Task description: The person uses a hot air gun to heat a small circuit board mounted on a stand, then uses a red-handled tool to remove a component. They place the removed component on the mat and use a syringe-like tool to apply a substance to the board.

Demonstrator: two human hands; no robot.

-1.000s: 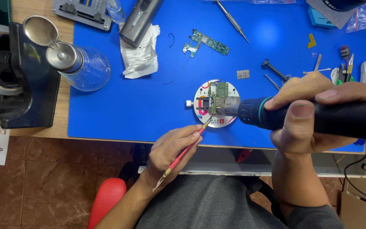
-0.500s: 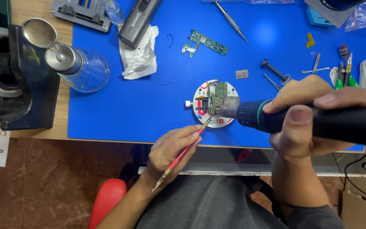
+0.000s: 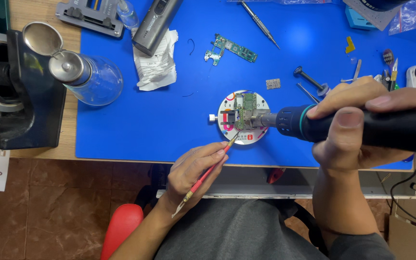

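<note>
Right hand [image 3: 357,127] wraps closed around the dark handle of a hot-air rework tool [image 3: 362,127], thumb on top, fingers curled over the far side. The tool lies roughly level, its metal nozzle pointing left at the small green circuit board [image 3: 243,110] clamped on a round white holder [image 3: 243,117]. The holder sits on the blue work mat [image 3: 169,125], near its near edge, right of centre. Nozzle tip is at the board's right side; contact cannot be told.

Left hand [image 3: 193,168] pinches a thin red-handled tool [image 3: 208,174] between thumb and fingers, pen style. Its fine tip reaches up-right to the near rim of the white holder, just below the board; the back end points toward the person's lap.

Far on the mat: a second loose circuit board [image 3: 230,49], a crumpled white paper [image 3: 157,65] under a grey oblong device [image 3: 156,21], a slim screwdriver [image 3: 258,21]. Left of the mat, a glass bottle with metal cap [image 3: 90,77] lies beside a black microscope base [image 3: 20,86]. Small tools and tweezers [image 3: 357,71] are scattered at far right.
</note>
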